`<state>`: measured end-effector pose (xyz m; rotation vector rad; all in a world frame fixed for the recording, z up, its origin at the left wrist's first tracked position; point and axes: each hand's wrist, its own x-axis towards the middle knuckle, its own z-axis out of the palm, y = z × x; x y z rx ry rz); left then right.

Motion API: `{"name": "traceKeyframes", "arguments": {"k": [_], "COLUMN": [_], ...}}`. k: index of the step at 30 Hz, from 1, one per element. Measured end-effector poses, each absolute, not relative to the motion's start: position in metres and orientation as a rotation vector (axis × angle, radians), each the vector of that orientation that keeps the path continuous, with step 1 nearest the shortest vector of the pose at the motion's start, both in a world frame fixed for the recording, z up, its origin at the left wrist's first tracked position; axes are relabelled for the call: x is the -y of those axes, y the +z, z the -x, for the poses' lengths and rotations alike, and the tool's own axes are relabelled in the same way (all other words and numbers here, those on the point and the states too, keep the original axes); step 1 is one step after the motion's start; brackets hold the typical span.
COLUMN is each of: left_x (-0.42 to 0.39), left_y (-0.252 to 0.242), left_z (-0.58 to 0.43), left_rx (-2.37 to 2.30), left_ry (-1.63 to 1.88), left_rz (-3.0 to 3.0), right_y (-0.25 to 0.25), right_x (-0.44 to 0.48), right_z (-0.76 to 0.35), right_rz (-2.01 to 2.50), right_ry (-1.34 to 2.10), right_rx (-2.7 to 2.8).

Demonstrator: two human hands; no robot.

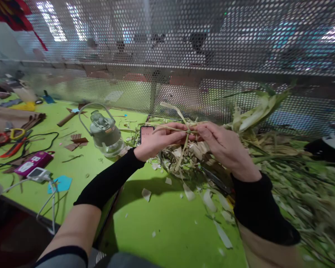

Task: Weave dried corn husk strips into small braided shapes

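Note:
Between my two hands, above the green table, is a knotted piece of corn husk strips, with strips sticking out in several directions. My left hand pinches it from the left, thumb on top. From the right, my right hand grips it between thumb and fingers. One pale strip rises up and left, another hangs down toward the table. Below the hands lies a heap of husk scraps, partly hidden by them. A dark-handled tool, perhaps scissors, lies under my right hand. Behind my left hand stands a phone.
A clear bottle with a grey lid stands to the left. Farther left are a purple power strip, cables, and pliers. Corn husks and shredded leaves pile up at right. A perforated metal screen closes the back.

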<state>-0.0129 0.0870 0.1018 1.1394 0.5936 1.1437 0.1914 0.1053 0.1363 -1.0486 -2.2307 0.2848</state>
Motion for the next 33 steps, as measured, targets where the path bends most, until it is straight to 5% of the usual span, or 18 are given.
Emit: {"name": "traceKeyframes", "arguments": {"k": [16,33], "left_x": [-0.089,-0.084], "left_y": [0.09,0.09], "left_z": [0.005,0.002], "left_rx": [-0.629,-0.567], "left_ry": [0.963,0.972], "left_rz": [-1.312,-1.253], "right_y": [0.122,0.121], "right_x": [-0.098,-0.101], "right_z": [-0.168,-0.173], "right_rz": [0.965,1.051], "right_ry": [0.919,1.136], "right_rx": [1.779,1.678]}}
